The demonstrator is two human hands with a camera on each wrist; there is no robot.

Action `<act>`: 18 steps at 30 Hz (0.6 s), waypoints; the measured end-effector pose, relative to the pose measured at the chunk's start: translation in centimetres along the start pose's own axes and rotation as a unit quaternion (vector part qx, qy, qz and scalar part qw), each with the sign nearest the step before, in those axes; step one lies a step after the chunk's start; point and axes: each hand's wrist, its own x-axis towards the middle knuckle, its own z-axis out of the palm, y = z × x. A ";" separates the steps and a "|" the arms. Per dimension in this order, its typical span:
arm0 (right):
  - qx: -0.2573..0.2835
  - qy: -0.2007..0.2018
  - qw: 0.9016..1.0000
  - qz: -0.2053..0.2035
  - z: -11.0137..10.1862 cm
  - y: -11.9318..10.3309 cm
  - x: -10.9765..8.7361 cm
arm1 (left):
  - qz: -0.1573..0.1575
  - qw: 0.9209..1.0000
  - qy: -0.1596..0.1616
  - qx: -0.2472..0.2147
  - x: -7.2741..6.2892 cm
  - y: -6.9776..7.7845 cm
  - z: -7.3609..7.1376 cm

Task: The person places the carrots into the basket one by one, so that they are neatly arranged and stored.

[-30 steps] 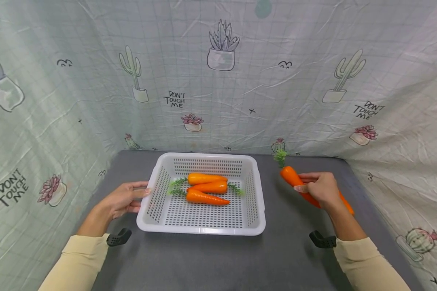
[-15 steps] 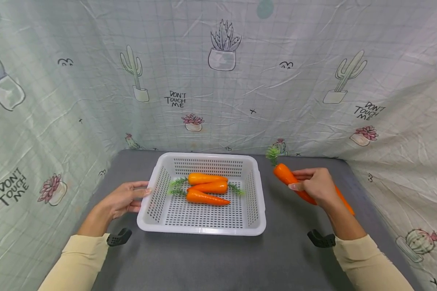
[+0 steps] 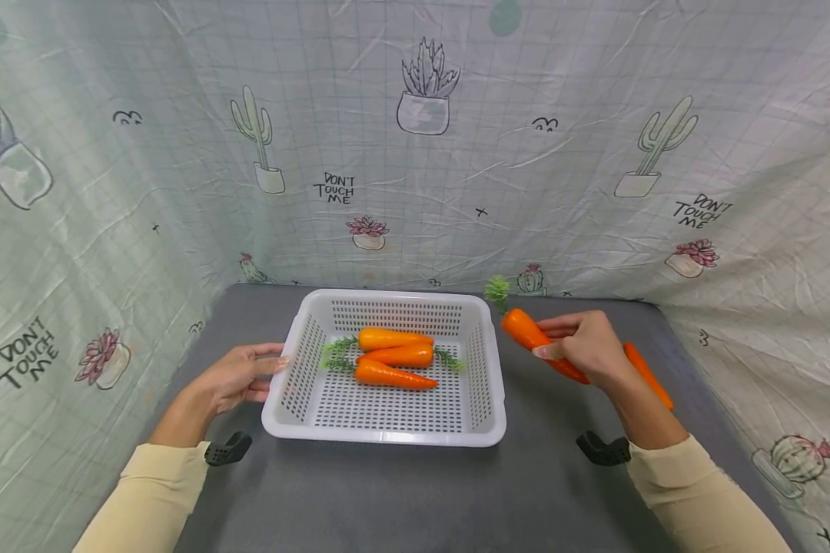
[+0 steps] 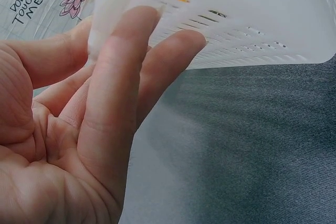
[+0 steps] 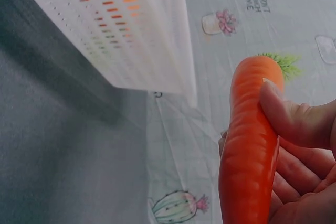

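Note:
My left hand [image 3: 238, 378] grips the left rim of a white perforated plastic basket [image 3: 387, 438]. In the left wrist view its thumb lies on the rim and its fingers [image 4: 113, 82] reach against the basket's outer side. Inside the basket lie three orange carrots [image 3: 396, 375] with green tops. To the right of the basket, my right hand [image 3: 588, 349] pinches another orange carrot [image 3: 523, 330] between thumb and fingers, its leafy top pointing up and left. The right wrist view shows the thumb across this carrot [image 5: 249, 145], which is apart from the basket.
One more carrot [image 3: 646, 376] lies on the dark grey table [image 3: 401, 499] at the right, partly hidden behind my right forearm. A cactus-patterned cloth [image 3: 304, 138] surrounds the table at the back and sides.
My right hand has moved left toward the basket with its carrot, uncovering more of the carrot lying at the right. The left hand and basket have stayed nearly still.

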 end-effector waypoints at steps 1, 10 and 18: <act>0.000 -0.002 1.000 0.000 0.1 -0.2 0.1 | 0.000 1.000 0.001 0.000 0.0 0.0 0.0; 0.018 -0.036 0.999 -0.002 0.9 -1.3 0.4 | 0.002 1.000 0.004 0.004 0.0 0.0 0.1; 0.023 -0.064 0.997 -0.019 1.8 -2.2 0.4 | 0.001 1.000 0.003 0.005 -0.1 0.0 0.1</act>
